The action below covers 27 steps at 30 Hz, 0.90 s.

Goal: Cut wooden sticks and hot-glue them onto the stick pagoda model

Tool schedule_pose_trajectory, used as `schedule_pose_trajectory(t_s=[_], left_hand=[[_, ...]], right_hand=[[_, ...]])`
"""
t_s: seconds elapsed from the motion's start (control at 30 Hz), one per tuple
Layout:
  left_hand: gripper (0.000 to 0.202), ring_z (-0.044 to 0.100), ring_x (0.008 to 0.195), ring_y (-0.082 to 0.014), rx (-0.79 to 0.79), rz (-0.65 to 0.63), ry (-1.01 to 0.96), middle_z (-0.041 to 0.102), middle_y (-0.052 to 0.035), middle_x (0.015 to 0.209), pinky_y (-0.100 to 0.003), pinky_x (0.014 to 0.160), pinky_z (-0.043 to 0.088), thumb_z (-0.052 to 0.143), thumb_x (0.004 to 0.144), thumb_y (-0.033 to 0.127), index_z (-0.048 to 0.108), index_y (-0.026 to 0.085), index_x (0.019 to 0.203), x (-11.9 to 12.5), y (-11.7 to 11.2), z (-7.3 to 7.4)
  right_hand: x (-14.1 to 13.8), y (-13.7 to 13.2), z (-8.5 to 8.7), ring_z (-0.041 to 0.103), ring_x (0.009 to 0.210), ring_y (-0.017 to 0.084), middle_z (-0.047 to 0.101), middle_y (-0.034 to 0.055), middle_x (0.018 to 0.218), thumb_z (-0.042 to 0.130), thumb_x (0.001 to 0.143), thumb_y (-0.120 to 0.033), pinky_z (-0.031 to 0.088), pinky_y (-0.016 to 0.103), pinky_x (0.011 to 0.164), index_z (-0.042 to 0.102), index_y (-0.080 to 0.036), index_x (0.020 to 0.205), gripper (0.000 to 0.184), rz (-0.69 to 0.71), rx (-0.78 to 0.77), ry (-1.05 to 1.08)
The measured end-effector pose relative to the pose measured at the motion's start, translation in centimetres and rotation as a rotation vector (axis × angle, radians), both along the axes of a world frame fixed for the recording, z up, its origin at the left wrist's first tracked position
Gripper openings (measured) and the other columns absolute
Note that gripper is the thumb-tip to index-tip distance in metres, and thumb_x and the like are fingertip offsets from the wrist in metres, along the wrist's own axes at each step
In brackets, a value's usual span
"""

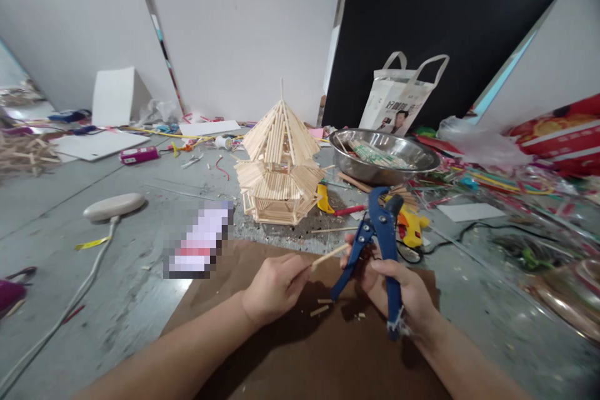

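Stick in your left hand, cutter in your right, tower beyond the sheet

Take the space between your hands as the dial's centre, twelve being straight ahead. Your left hand (276, 290) is closed on a thin stick (330, 256), pinched at its near end and pointing toward two o'clock. Your right hand (407, 290) grips the blue cutter (388, 247), its head toward twelve and its handles spread apart. The stick's far tip meets the right fingertips in view; whether they touch, you cannot tell from here.

Both hands are over the brown sheet (281, 356), with small offcuts (319, 310) lying at six. The sheet's far edge stops just short of the tower (281, 181), which stands upright at eleven, a narrow grey strip between them. The phone (199, 240), blurred, is at ten by the sheet's left edge; a wider gap separates it from the white block (115, 206) farther out.

Room is tighter on your right: the yellow gun (410, 228) lies at two, just beside the cutter's head, and the steel bowl (394, 174) sits at one, with the bag (391, 97) upright behind its far rim
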<state>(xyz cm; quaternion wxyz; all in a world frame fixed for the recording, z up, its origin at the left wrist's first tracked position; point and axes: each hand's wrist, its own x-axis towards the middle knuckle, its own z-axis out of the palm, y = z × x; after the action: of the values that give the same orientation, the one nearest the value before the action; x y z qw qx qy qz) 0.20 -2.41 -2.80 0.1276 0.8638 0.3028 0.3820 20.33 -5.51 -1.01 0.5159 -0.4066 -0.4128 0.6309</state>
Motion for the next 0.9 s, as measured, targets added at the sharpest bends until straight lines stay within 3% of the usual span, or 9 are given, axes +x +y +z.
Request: schedule_pose_trajectory(t_s=[0.23,0.33,0.47,0.9], left_hand=[[0.016,0.052,0.053,-0.0066,-0.1,0.062,-0.073,0.057,-0.0006,0.058,-0.015,0.052,0.04,0.041,0.081,0.019,0.056,0.014,0.078,-0.8,0.9,0.3],[0.016,0.051,0.052,-0.0065,-0.121,0.074,-0.099,0.056,-0.0001,0.057,-0.015,0.051,0.039,0.042,0.08,0.019,0.056,0.014,0.076,-0.8,0.9,0.3],[0.015,0.052,0.054,-0.0069,-0.133,0.061,-0.106,0.057,0.0,0.058,-0.016,0.052,0.04,0.042,0.08,0.019,0.056,0.014,0.078,-0.8,1.0,0.3],[0.014,0.052,0.053,-0.0064,-0.086,0.021,-0.042,0.058,-0.0002,0.059,-0.015,0.051,0.04,0.042,0.08,0.017,0.056,0.015,0.078,-0.8,0.9,0.1]], right_hand=[[2.4,-0.1,0.8,0.054,0.09,0.024,0.06,0.0082,0.094,0.05,0.065,-0.032,0.041,0.038,0.081,0.054,-0.018,0.092,0.031,-0.224,0.266,-1.027],[2.2,-0.1,0.6,0.053,0.094,0.025,0.057,0.0099,0.099,0.049,0.063,-0.026,0.04,0.039,0.083,0.047,-0.017,0.105,0.043,-0.262,0.473,-1.293],[1.8,-0.1,-0.1,0.052,0.096,0.022,0.053,0.0109,0.106,0.047,0.063,-0.018,0.04,0.036,0.083,0.038,-0.018,0.113,0.051,-0.15,0.585,-1.357],[1.8,-0.2,-0.5,0.051,0.094,0.022,0.051,0.0105,0.106,0.047,0.061,-0.015,0.04,0.035,0.08,0.035,-0.018,0.114,0.054,-0.046,0.536,-1.342]])
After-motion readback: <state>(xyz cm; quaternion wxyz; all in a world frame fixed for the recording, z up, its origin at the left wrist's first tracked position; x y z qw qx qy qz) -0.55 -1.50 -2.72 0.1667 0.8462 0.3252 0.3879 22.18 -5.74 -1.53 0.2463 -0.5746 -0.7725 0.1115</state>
